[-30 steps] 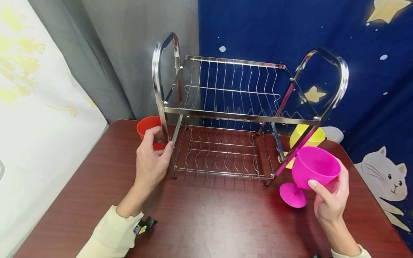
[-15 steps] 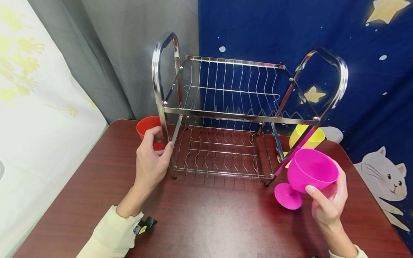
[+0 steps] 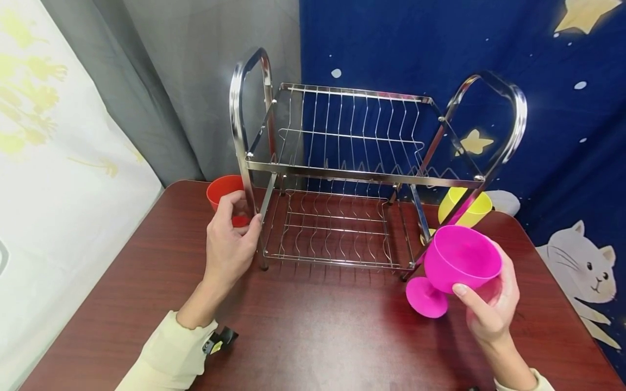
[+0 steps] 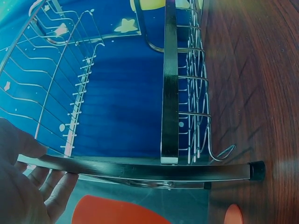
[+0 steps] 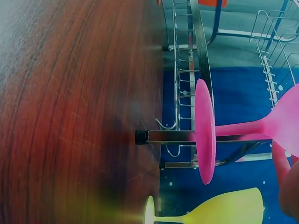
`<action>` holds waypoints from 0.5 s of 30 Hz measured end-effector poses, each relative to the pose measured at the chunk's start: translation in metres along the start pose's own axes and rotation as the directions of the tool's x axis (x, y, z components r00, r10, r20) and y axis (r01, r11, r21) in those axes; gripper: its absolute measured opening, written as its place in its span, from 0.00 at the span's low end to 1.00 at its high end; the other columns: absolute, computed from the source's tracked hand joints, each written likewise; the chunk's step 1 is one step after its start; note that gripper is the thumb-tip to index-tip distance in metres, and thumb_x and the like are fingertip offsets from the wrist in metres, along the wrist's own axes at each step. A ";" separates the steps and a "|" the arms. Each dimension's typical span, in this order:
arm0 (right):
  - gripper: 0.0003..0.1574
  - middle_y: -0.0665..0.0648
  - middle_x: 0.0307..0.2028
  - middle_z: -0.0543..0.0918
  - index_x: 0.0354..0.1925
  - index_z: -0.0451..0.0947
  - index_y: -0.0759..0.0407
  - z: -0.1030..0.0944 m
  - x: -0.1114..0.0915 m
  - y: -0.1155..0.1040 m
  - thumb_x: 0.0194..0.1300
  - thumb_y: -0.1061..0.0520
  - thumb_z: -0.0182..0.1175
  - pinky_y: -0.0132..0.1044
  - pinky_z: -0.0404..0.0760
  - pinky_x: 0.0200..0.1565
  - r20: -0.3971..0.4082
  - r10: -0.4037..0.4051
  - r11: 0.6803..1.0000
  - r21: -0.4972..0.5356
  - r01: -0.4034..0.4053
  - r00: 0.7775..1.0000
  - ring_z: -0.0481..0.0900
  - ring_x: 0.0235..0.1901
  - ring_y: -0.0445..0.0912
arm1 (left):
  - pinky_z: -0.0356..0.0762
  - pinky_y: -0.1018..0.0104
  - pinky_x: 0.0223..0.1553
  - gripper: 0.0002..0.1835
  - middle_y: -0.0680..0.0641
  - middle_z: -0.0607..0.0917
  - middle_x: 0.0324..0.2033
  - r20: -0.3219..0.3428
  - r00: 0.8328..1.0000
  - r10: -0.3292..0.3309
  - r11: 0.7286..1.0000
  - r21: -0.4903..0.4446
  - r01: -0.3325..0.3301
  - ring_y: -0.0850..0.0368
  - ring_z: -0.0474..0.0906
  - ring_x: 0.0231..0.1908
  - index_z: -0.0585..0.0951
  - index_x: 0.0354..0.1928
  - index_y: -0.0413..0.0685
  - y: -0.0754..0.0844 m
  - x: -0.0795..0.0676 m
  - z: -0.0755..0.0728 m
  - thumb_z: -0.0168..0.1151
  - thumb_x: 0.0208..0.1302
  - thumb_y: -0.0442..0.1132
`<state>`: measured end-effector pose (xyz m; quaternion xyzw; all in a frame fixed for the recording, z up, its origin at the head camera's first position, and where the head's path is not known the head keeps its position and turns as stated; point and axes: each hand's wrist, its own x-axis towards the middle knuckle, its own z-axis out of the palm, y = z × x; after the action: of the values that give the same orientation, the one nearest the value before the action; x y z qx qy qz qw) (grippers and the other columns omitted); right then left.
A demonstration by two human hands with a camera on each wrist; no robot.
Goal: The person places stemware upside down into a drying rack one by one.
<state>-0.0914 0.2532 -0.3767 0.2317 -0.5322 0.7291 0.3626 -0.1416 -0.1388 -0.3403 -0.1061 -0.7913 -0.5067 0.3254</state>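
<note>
A two-tier chrome dish rack (image 3: pixel 362 176) stands on the table, both tiers bare. My left hand (image 3: pixel 231 239) grips its left front post, thumb on one side and fingers round the other, as the left wrist view shows. By the bowl, my right hand (image 3: pixel 494 309) holds a magenta goblet (image 3: pixel 462 258), tilted, in front of the rack's right post. In the right wrist view the goblet's round foot (image 5: pixel 204 135) hangs above the table. Behind the left hand stands a red cup (image 3: pixel 222 190), partly hidden. A yellow goblet (image 3: pixel 467 206) stands behind the right post.
The brown wooden table (image 3: pixel 313 331) runs under everything. Grey and blue curtains (image 3: pixel 371 43) hang close behind the rack, and a white patterned cloth (image 3: pixel 63 179) borders the left side. A small black device (image 3: pixel 220 341) is at the left cuff.
My right hand has moved the magenta goblet left and slightly down, nearer the rack's right front leg. The left hand keeps its place on the post.
</note>
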 end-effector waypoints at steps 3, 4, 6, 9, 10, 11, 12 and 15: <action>0.51 0.72 0.55 0.74 0.61 0.62 0.82 0.001 0.000 0.000 0.32 0.79 0.63 0.36 0.78 0.50 0.017 0.001 1.000 -0.011 -0.001 1.000 0.73 0.54 0.57 | 0.77 0.83 0.34 0.22 0.40 0.80 0.42 -0.001 1.000 0.002 1.000 -0.002 -0.002 0.53 0.78 0.39 0.73 0.54 0.35 0.000 0.000 0.000 0.64 0.56 0.24; 0.51 0.71 0.55 0.74 0.61 0.62 0.83 0.001 0.000 0.000 0.32 0.78 0.63 0.36 0.78 0.49 0.021 0.002 1.000 -0.016 -0.002 1.000 0.73 0.54 0.56 | 0.77 0.83 0.34 0.22 0.40 0.80 0.42 0.000 1.000 0.002 1.000 -0.002 -0.002 0.53 0.78 0.39 0.73 0.54 0.35 0.000 0.000 0.000 0.64 0.56 0.24; 0.51 0.71 0.55 0.75 0.61 0.63 0.83 0.002 0.000 0.000 0.32 0.78 0.63 0.36 0.78 0.49 0.027 0.006 1.000 -0.022 -0.005 1.000 0.73 0.54 0.56 | 0.77 0.83 0.34 0.22 0.40 0.80 0.42 -0.001 1.000 0.000 1.000 -0.001 0.000 0.53 0.78 0.39 0.73 0.54 0.36 0.000 0.000 0.001 0.64 0.56 0.25; 0.51 0.71 0.55 0.75 0.61 0.63 0.83 0.002 0.000 -0.001 0.32 0.78 0.63 0.36 0.78 0.49 0.038 0.013 0.999 -0.039 -0.012 0.999 0.73 0.54 0.56 | 0.77 0.84 0.34 0.22 0.41 0.80 0.42 -0.005 1.000 0.000 1.000 0.008 0.000 0.53 0.78 0.39 0.73 0.54 0.36 0.000 0.000 0.001 0.64 0.56 0.25; 0.51 0.71 0.55 0.75 0.61 0.63 0.83 0.002 0.000 -0.001 0.32 0.78 0.63 0.36 0.78 0.49 0.042 0.015 0.999 -0.043 -0.013 0.999 0.73 0.54 0.56 | 0.77 0.84 0.34 0.22 0.41 0.80 0.42 -0.007 1.000 0.000 1.000 0.011 0.000 0.54 0.78 0.39 0.74 0.54 0.36 0.000 0.000 0.001 0.64 0.56 0.25; 0.51 0.71 0.55 0.75 0.61 0.63 0.83 0.002 0.000 -0.001 0.32 0.78 0.63 0.36 0.78 0.49 0.047 0.017 0.999 -0.048 -0.015 0.999 0.73 0.54 0.56 | 0.77 0.84 0.34 0.22 0.41 0.80 0.42 -0.009 1.000 0.001 1.000 0.014 -0.001 0.54 0.78 0.38 0.74 0.54 0.36 0.000 -0.001 0.001 0.64 0.57 0.25; 0.51 0.71 0.55 0.75 0.61 0.63 0.83 0.003 0.000 -0.002 0.32 0.78 0.64 0.36 0.78 0.49 0.052 0.019 0.998 -0.055 -0.016 0.998 0.73 0.54 0.56 | 0.77 0.84 0.33 0.21 0.41 0.79 0.41 -0.012 1.000 0.001 1.000 0.015 -0.001 0.54 0.78 0.38 0.74 0.54 0.36 0.000 -0.001 0.001 0.64 0.57 0.25; 0.52 0.71 0.56 0.75 0.61 0.63 0.83 0.004 0.000 -0.003 0.31 0.78 0.65 0.35 0.79 0.49 0.071 0.025 0.997 -0.068 -0.020 0.997 0.74 0.54 0.56 | 0.77 0.84 0.33 0.21 0.41 0.79 0.41 -0.018 1.000 0.002 1.000 0.016 -0.001 0.55 0.79 0.38 0.74 0.54 0.37 0.001 -0.001 0.001 0.64 0.57 0.25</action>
<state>-0.0895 0.2504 -0.3733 0.2394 -0.5718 0.7059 0.3427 -0.1409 -0.1374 -0.3405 -0.0997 -0.7922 -0.5012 0.3336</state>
